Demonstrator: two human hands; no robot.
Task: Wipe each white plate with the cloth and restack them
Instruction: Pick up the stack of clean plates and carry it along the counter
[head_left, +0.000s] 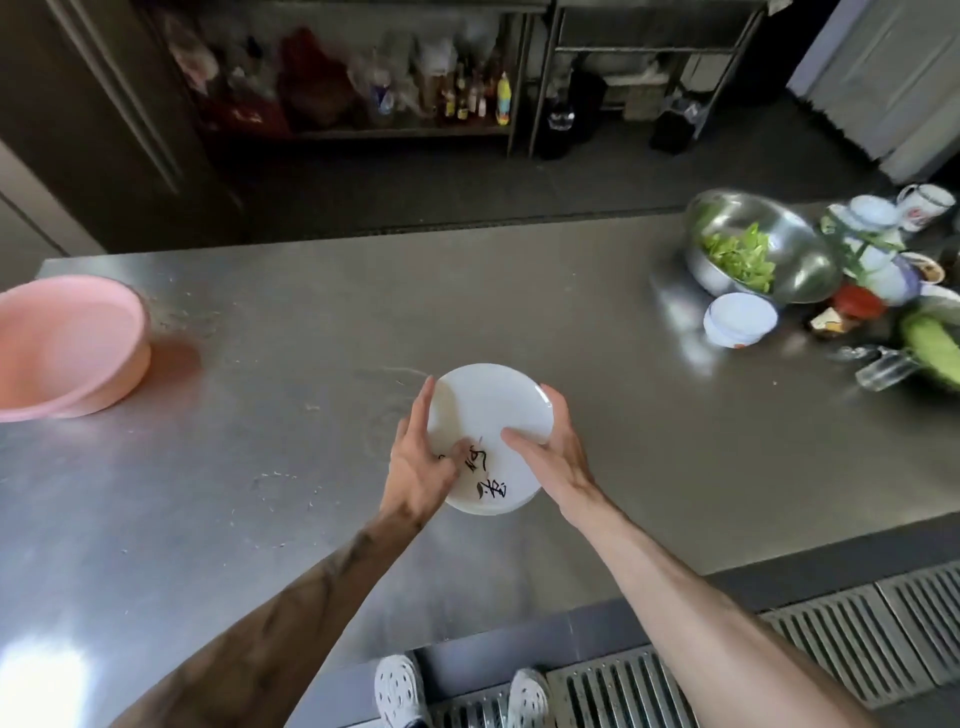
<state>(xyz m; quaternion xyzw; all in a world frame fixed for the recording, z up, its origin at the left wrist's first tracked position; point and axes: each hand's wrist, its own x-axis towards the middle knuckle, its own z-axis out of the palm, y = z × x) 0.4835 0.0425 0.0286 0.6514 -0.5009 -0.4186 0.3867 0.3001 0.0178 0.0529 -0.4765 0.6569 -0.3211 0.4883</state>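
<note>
A commercial kitchen: a long steel worktable (311, 322), a metal bowl (802, 273) of greens (743, 257), shelves (400, 132) of bottles (467, 93), and drain grates (831, 639) in the floor.

- Lower plates (527, 501): hidden under top plate (483, 410); only rim sliver shows at near edge; count cannot be told.
- Black writing (491, 488) on top plate: partly covered by left hand (415, 467); unreadable.
- Pink basin (67, 343): cut by left edge.
- Crockery pile (872, 228), far right: blurred, possibly cups and mug.
- Shelf bottles (467, 93): dim, labels too small to read.
- Shoes (400, 691): cut by bottom edge.
</note>
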